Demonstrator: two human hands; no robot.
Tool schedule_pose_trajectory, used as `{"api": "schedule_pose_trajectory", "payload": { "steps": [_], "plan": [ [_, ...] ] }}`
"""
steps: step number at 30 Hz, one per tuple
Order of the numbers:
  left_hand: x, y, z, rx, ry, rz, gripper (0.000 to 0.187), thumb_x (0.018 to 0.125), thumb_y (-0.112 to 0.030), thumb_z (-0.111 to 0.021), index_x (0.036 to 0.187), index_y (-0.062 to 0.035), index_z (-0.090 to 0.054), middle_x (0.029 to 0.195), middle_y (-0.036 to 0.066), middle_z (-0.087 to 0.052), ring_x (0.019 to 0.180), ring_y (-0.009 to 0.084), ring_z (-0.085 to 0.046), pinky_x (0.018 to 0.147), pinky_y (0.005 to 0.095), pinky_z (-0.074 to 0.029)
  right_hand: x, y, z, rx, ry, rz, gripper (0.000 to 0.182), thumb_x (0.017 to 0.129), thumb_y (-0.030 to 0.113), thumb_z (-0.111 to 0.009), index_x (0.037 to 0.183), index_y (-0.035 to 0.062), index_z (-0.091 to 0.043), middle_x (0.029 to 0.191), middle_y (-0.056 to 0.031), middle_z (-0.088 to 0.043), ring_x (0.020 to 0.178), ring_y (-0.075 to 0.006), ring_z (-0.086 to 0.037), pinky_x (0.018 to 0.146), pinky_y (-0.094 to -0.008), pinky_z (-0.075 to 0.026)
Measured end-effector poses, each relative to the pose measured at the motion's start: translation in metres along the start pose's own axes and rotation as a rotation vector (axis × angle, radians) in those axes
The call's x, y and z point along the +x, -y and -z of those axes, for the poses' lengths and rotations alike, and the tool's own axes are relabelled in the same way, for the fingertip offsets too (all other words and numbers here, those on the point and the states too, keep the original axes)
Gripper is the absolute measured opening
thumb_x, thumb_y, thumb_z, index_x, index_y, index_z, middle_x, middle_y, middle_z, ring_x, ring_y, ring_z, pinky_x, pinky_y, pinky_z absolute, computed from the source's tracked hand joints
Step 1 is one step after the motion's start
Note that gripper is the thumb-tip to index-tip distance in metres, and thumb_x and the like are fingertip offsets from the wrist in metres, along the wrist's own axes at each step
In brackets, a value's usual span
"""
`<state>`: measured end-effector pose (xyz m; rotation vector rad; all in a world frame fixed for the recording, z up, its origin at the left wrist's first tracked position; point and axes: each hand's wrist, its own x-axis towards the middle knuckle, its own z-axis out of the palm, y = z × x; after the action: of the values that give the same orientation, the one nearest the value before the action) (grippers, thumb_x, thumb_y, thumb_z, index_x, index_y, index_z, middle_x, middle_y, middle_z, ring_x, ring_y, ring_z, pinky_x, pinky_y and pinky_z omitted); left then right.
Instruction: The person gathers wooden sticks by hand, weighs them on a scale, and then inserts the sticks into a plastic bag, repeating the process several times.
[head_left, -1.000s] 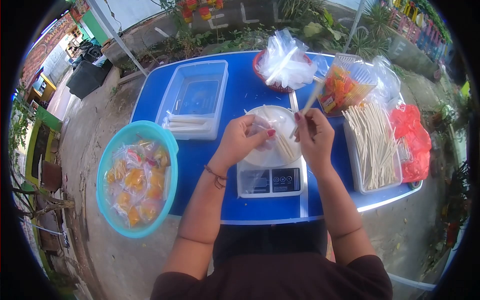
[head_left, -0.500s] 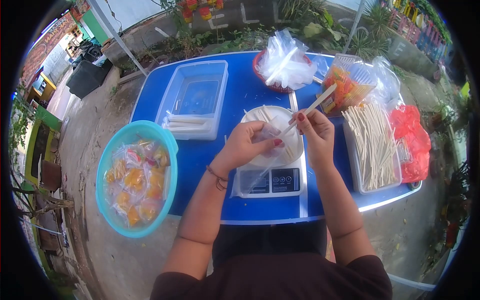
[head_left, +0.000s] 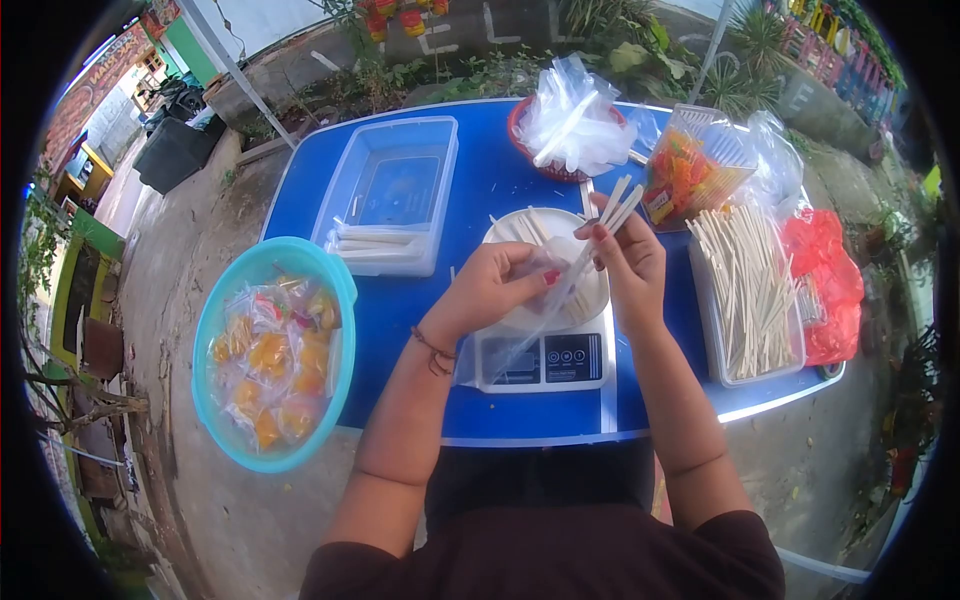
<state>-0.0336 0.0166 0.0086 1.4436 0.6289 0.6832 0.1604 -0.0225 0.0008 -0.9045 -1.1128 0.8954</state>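
My left hand (head_left: 500, 285) is closed on a clear plastic bag (head_left: 505, 352), whose loose end hangs over the front of a white kitchen scale (head_left: 574, 362). Between the fingers of my right hand (head_left: 632, 260) is a small bunch of pale sticks (head_left: 618, 203), fanned at the top, with the lower ends at the bag's mouth. Whether the ends are inside the bag is hard to make out. Below both hands, a white plate (head_left: 497, 232) rests on the scale with more pale sticks (head_left: 538, 224) lying on it.
At right stands a tray of sticks (head_left: 745, 290) beside a red plastic bag (head_left: 825, 285). Behind are a clear container (head_left: 725, 165) with orange packets and a red basket (head_left: 520, 145) of clear bags. Left are a plastic box (head_left: 440, 190) and a turquoise basin (head_left: 350, 330) of packets.
The sticks in my right hand have fanned apart and stand steeper, showing several instead of one flat bundle. Both hands stay near the same place over the plate.
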Motion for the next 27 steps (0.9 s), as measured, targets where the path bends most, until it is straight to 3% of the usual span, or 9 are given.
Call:
{"api": "schedule_pose_trajectory", "payload": {
  "steps": [2, 5, 10, 17, 18, 21, 24, 27],
  "plan": [
    [0.000, -0.002, -0.002, -0.055, 0.010, 0.005, 0.025, 0.094, -0.008, -0.065, 0.114, 0.0057, -0.066, 0.100, 0.009, -0.071, 0.085, 0.0109, -0.069, 0.076, 0.0270, -0.058, 0.001, -0.001, 0.003, -0.001, -0.019, -0.009, 0.043, 0.098, 0.010, -0.061, 0.138, -0.0019, -0.049, 0.091, -0.0051, -0.067, 0.080, -0.0058, -0.059, 0.071, -0.0191, -0.045],
    [0.000, -0.005, -0.005, -0.050, -0.017, 0.012, 0.026, 0.094, -0.011, -0.064, 0.115, 0.0057, -0.066, 0.099, 0.009, -0.071, 0.086, 0.0110, -0.069, 0.076, 0.0265, -0.058, 0.000, 0.002, 0.000, 0.021, 0.047, -0.070, 0.043, 0.098, 0.007, -0.060, 0.138, -0.0026, -0.049, 0.093, -0.0070, -0.067, 0.084, -0.0089, -0.062, 0.076, -0.0225, -0.049],
    [0.004, 0.005, 0.002, 0.045, -0.040, 0.016, 0.031, 0.099, -0.019, -0.059, 0.117, 0.0055, -0.064, 0.099, 0.010, -0.071, 0.087, 0.0124, -0.070, 0.077, 0.0265, -0.058, 0.001, 0.001, -0.008, -0.001, -0.057, 0.107, 0.043, 0.097, 0.002, -0.058, 0.138, -0.0036, -0.048, 0.098, -0.0094, -0.067, 0.090, -0.0114, -0.063, 0.081, -0.0247, -0.051],
    [0.007, 0.012, 0.002, -0.101, -0.023, -0.031, 0.041, 0.105, -0.029, -0.046, 0.123, 0.0061, -0.060, 0.104, 0.013, -0.070, 0.089, 0.0172, -0.071, 0.080, 0.0296, -0.058, 0.002, -0.008, 0.005, -0.216, 0.133, 0.131, 0.029, 0.098, 0.007, -0.058, 0.126, 0.0000, -0.059, 0.098, -0.0089, -0.069, 0.091, -0.0111, -0.063, 0.077, -0.0240, -0.048],
    [0.006, 0.010, 0.001, -0.126, -0.032, -0.039, 0.042, 0.105, -0.029, -0.045, 0.123, 0.0064, -0.059, 0.104, 0.013, -0.070, 0.090, 0.0180, -0.071, 0.080, 0.0304, -0.058, 0.001, -0.005, 0.001, -0.185, 0.110, 0.151, 0.022, 0.096, 0.011, -0.061, 0.114, 0.0018, -0.066, 0.102, -0.0076, -0.067, 0.095, -0.0123, -0.061, 0.076, -0.0253, -0.046],
    [0.005, 0.005, 0.002, -0.124, -0.082, -0.055, 0.044, 0.106, -0.031, -0.044, 0.124, 0.0063, -0.058, 0.105, 0.013, -0.070, 0.091, 0.0191, -0.071, 0.082, 0.0313, -0.058, -0.001, 0.006, -0.006, -0.310, 0.050, 0.231, 0.016, 0.091, 0.013, -0.066, 0.103, 0.0025, -0.069, 0.109, -0.0083, -0.064, 0.099, -0.0141, -0.057, 0.076, -0.0267, -0.044],
    [0.004, 0.004, 0.003, -0.262, -0.080, -0.049, 0.041, 0.104, -0.030, -0.047, 0.121, 0.0048, -0.061, 0.104, 0.012, -0.070, 0.091, 0.0178, -0.070, 0.083, 0.0301, -0.057, -0.001, -0.003, -0.002, -0.408, 0.092, 0.298, 0.015, 0.087, 0.010, -0.069, 0.100, 0.0026, -0.066, 0.114, -0.0099, -0.062, 0.095, -0.0152, -0.053, 0.075, -0.0273, -0.042],
    [-0.001, -0.003, 0.000, -0.037, -0.034, -0.053, 0.030, 0.099, -0.022, -0.060, 0.116, 0.0026, -0.064, 0.103, 0.011, -0.071, 0.091, 0.0159, -0.070, 0.081, 0.0284, -0.057, -0.001, -0.004, -0.001, -0.414, 0.043, 0.369, 0.012, 0.088, 0.006, -0.067, 0.099, 0.0024, -0.065, 0.113, -0.0114, -0.062, 0.091, -0.0157, -0.054, 0.072, -0.0267, -0.043]
  ]
}}
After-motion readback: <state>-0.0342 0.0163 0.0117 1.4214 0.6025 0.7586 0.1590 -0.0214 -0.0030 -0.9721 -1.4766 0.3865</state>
